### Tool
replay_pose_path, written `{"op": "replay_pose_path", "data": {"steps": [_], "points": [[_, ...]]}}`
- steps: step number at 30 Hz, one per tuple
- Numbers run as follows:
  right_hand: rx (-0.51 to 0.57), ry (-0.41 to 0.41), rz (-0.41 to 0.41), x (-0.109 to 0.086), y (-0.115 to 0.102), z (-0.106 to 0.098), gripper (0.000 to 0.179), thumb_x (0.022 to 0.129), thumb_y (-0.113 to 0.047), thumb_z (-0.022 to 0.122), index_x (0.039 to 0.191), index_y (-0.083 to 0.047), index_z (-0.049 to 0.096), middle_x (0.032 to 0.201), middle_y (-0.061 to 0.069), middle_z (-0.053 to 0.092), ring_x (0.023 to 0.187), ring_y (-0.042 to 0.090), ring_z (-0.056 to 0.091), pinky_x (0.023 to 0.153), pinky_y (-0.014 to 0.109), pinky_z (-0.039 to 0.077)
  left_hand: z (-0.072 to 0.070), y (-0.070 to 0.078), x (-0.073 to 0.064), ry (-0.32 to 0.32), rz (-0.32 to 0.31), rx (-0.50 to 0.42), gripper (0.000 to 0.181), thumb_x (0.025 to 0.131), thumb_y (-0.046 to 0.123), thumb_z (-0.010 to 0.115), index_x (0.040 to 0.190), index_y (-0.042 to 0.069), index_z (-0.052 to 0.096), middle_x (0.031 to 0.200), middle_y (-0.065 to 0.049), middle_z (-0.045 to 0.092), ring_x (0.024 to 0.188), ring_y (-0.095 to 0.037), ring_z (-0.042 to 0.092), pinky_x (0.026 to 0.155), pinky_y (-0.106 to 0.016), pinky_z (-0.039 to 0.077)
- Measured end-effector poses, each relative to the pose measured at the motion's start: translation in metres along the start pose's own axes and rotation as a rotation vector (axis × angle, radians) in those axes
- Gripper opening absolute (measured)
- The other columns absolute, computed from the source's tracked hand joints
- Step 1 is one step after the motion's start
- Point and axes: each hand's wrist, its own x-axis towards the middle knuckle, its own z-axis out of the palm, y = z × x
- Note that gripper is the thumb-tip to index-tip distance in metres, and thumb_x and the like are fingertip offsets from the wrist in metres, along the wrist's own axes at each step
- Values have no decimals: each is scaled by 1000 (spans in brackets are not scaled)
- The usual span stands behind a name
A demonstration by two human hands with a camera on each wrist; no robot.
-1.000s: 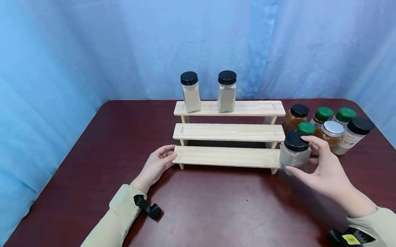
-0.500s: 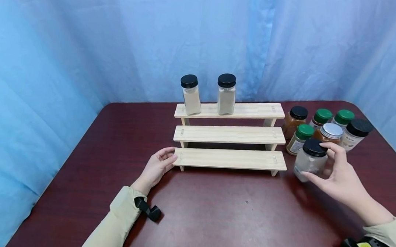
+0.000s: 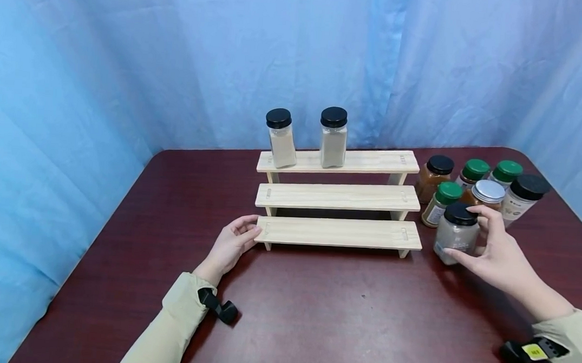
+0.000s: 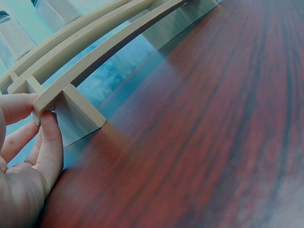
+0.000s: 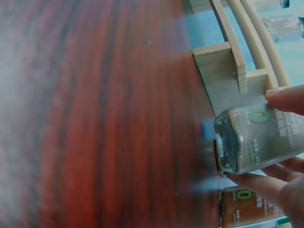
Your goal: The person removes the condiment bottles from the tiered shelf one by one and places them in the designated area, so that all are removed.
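Note:
A three-step wooden rack (image 3: 337,232) stands on the table. My left hand (image 3: 231,245) pinches the left end of its lowest step, thumb and fingers on the board (image 4: 71,78). To the right of the rack, my right hand (image 3: 499,255) grips a clear spice jar (image 3: 456,236) with a black lid and greyish contents, fingers spread around lid and side. In the right wrist view the jar (image 5: 261,137) has its base close to the tabletop; whether it touches is hard to tell. Two black-lidded jars of pale powder, the left one (image 3: 283,143) and the right one (image 3: 333,143), stand on the top step.
Behind my right hand several jars cluster: a green-lidded one (image 3: 441,207), a silver-lidded one (image 3: 486,193), a brown one with a black lid (image 3: 432,177) and a larger black-lidded one (image 3: 519,199). Blue curtains (image 3: 325,58) hang behind and beside the dark red table (image 3: 324,313).
My right hand has moved the spice jar rightward, away from the rack's right end, then slightly lower. The small green-lidded jar behind it now shows more. My left hand stays on the rack.

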Motion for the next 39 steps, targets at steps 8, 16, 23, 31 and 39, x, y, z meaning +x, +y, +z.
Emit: {"op": "replay_pose_path", "data": {"steps": [8,16,23,31,39], "points": [[3,-15,-12,3,3,3,96,66,7,80,138,-2,17,116,40,46,85,-28,33,59,-1,38,0,-1,-1,0,5,-11,43,94,-1,52,135,-5,41,89,4,55,77,-3,58,71,-17,50],[-93,29,-104,2,4,2,92,62,4,85,133,0,27,106,31,54,76,-24,39,56,1,38,-1,0,0,-1,-3,-3,44,94,-1,52,135,-6,40,87,5,55,76,-3,58,71,-16,50],[-161,62,-154,2,7,-3,81,60,2,85,126,2,40,99,23,57,70,-22,44,54,3,40,0,0,0,1,-5,-6,43,94,0,53,135,-5,40,87,5,54,76,-3,58,70,-16,50],[-150,27,-156,2,9,-8,78,62,4,84,126,3,40,100,26,58,78,-26,40,58,0,39,1,1,0,1,4,-20,43,93,0,54,134,-5,41,89,4,55,76,-3,57,70,-17,50],[-148,-6,-175,6,11,-12,79,60,5,84,124,5,40,104,27,56,82,-28,39,60,-2,39,2,4,-2,3,3,-33,45,92,-1,55,135,-6,41,88,3,54,77,-4,58,72,-17,51]]}}
